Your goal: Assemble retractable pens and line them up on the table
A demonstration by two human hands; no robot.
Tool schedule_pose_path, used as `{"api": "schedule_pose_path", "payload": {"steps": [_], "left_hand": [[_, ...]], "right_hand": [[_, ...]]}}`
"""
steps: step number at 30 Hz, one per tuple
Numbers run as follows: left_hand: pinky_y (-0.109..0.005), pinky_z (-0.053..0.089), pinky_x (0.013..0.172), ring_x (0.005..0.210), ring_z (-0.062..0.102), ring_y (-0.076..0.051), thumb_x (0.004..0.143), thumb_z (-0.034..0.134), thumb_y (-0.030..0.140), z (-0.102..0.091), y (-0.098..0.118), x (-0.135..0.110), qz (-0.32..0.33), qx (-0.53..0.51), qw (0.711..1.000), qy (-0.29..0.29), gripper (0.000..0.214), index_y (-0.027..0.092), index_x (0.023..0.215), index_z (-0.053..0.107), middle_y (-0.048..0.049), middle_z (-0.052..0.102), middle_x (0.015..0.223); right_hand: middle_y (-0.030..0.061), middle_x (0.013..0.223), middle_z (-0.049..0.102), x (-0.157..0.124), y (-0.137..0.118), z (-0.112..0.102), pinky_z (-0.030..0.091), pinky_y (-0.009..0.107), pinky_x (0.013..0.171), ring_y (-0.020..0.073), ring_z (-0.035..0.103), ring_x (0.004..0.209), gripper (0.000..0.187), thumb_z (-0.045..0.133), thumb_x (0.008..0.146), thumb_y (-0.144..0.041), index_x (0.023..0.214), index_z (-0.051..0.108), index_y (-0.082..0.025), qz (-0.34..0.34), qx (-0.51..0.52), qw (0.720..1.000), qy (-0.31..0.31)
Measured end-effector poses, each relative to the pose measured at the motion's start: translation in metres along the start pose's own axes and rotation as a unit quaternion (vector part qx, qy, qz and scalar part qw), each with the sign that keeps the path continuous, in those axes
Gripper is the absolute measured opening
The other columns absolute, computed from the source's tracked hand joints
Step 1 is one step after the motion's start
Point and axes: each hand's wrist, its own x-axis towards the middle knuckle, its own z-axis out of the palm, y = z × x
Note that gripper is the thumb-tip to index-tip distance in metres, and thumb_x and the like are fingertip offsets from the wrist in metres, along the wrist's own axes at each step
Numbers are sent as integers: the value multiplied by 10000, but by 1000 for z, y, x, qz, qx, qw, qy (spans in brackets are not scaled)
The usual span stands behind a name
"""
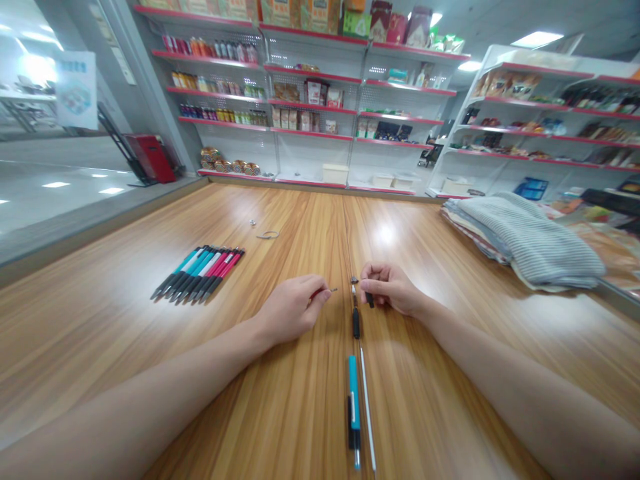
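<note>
My left hand (293, 308) is closed in a pinch on a thin red pen part (324, 291) with a metal tip that points right. My right hand (390, 288) is closed on a small black pen piece (369, 299), just right of the table's centre seam. Between the hands lie small loose parts and a black pen section (355, 320) on the wooden table (150, 347). Nearer me lie a teal and black pen barrel (353, 403) and a thin white refill (367, 407), side by side.
A row of several teal and red pens (200, 273) lies to the left. A small ring (253, 223) and a bent wire (267, 235) sit further back. Folded grey and patterned cloths (530, 243) are stacked at the right. Store shelves (310, 100) with goods line the back.
</note>
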Motion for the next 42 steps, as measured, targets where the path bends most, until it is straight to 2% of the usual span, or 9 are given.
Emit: {"api": "schedule_pose_path", "payload": {"steps": [4,7,9,12,15,21,34,38,42], "left_hand": [[-251,366,617,699,517,-132,937,421,257,-1,1,0,-5,0,1000,-4,213,173,770,525,-23,568,755],[-253,366,620,699,518,-133,939,415,257,-1,1,0,-4,1,1000,-6,212,174,777,524,-23,564,751],[-254,364,620,697,517,-134,940,411,255,0,0,0,-1,2,1000,-3,214,173,773,519,-23,560,747],[-252,360,619,694,514,-131,939,413,254,0,-1,0,1,4,1000,0,216,173,763,507,-21,556,742],[-250,361,627,704,515,-128,938,420,253,1,-1,0,0,3,1000,-3,206,173,769,507,-16,557,747],[-253,367,639,716,521,-129,943,419,260,1,-1,1,-2,4,1000,-8,205,172,784,515,-16,563,760],[-253,366,646,717,522,-126,942,426,264,1,0,0,-3,0,1000,-6,205,172,781,513,-12,566,759],[-254,359,637,709,515,-125,942,428,267,1,-1,0,-5,3,1000,-8,208,172,777,511,-11,563,755],[-254,357,635,706,513,-124,941,426,262,2,-1,0,-4,1,1000,-7,204,173,780,513,-10,563,754]], "right_hand": [[-9,607,618,0,-2,-2,265,188,390,56,424,443,233,719,764,-367,788,650,-145,-2,-43,999,-6],[28,697,637,0,-6,-3,405,229,552,111,549,637,232,716,770,-361,732,699,-132,-41,-82,994,-64],[44,768,652,0,-10,-3,433,250,635,132,576,726,222,719,769,-351,764,711,-130,-42,-92,989,-105],[26,768,644,-1,-12,-5,429,232,611,116,573,687,241,760,729,-331,835,683,-129,7,-77,986,-151],[9,742,631,-2,-13,-6,426,212,582,101,569,642,285,799,679,-322,796,631,-125,52,-69,979,-187],[11,754,627,-4,-15,-7,424,198,586,98,574,657,297,811,664,-300,767,601,-118,75,-95,961,-249],[11,751,608,-4,-17,-10,402,198,583,88,543,653,290,795,683,-323,760,615,-108,64,-113,953,-272],[10,760,603,-5,-15,-11,362,182,526,70,502,607,338,803,668,-337,833,625,-103,70,-92,962,-248],[13,767,599,-5,-13,-13,387,185,558,77,516,640,336,803,658,-323,836,627,-99,39,-53,976,-206]]}}
